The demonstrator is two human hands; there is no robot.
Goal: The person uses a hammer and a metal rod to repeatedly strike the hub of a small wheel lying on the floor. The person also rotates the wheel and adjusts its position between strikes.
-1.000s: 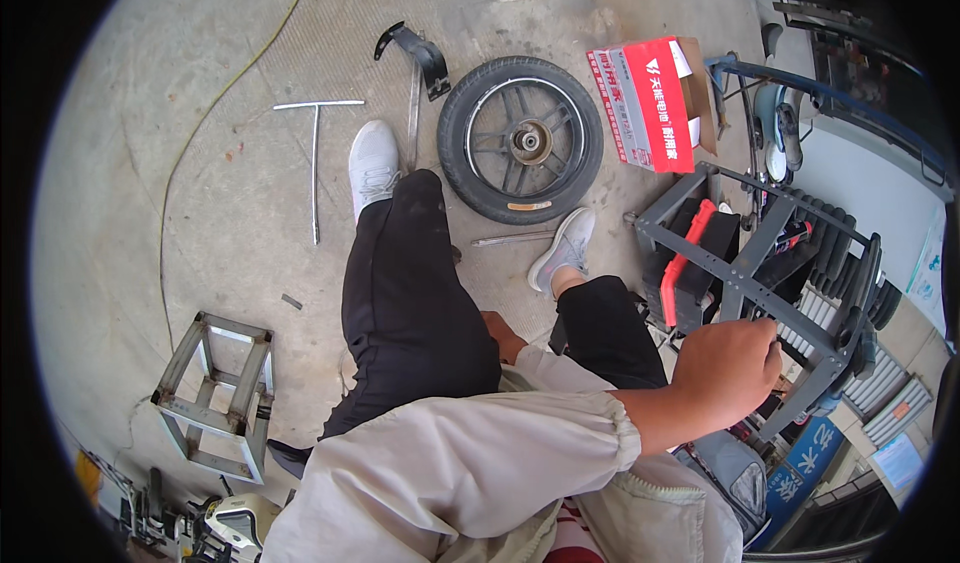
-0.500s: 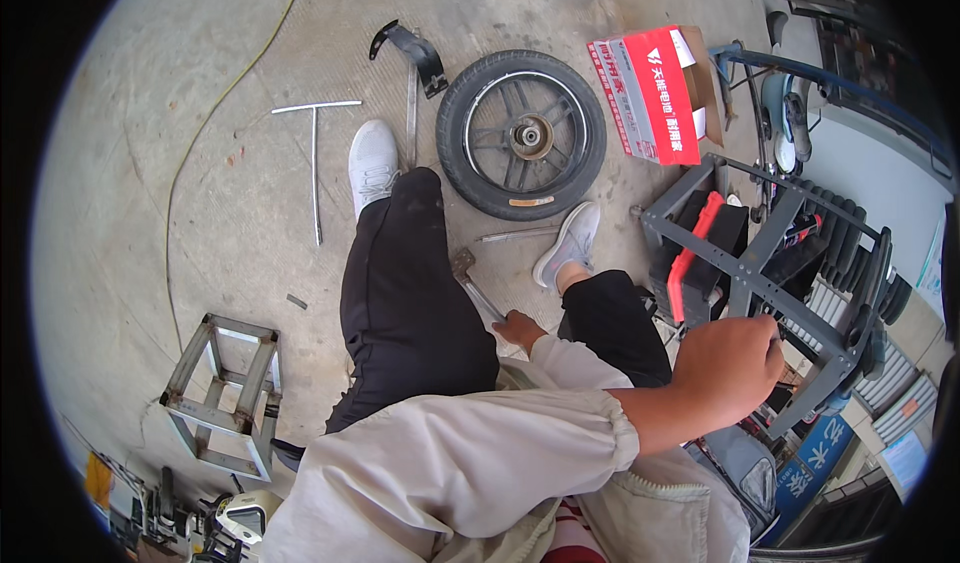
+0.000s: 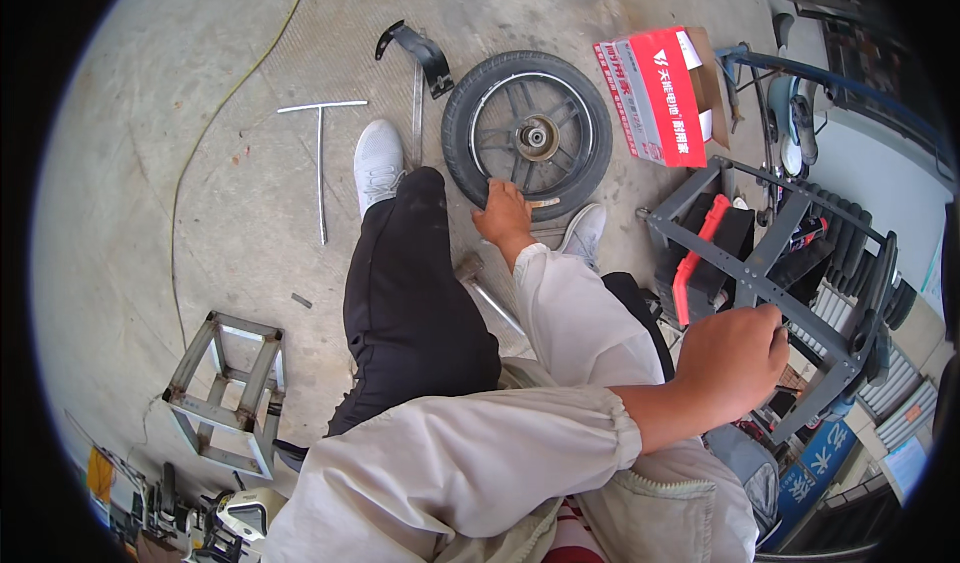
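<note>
A spoked wheel with a black tyre (image 3: pixel 455 108) lies flat on the floor beyond my feet. My right hand (image 3: pixel 505 213) reaches to its near edge, fingers curled over the tyre. Below that hand a hammer-like tool (image 3: pixel 495 306) with a metal handle and brownish head lies between my legs, apart from the hand. My left arm crosses over my right one. At its end my left hand (image 3: pixel 733 358) is closed in a fist beside a grey metal frame (image 3: pixel 755 263); whatever it holds is hidden.
A T-shaped metal bar (image 3: pixel 321 173) and a curved black part (image 3: pixel 425 58) lie on the floor. Right of the wheel stands an open red carton (image 3: pixel 672 93). A small metal stool frame (image 3: pixel 220 408) stands at left. A yellow hose (image 3: pixel 215 123) runs along the floor.
My right hand has let go of the hammer-like tool's handle and moved forward onto the tyre's near edge. My left fist stays nearly in place.
</note>
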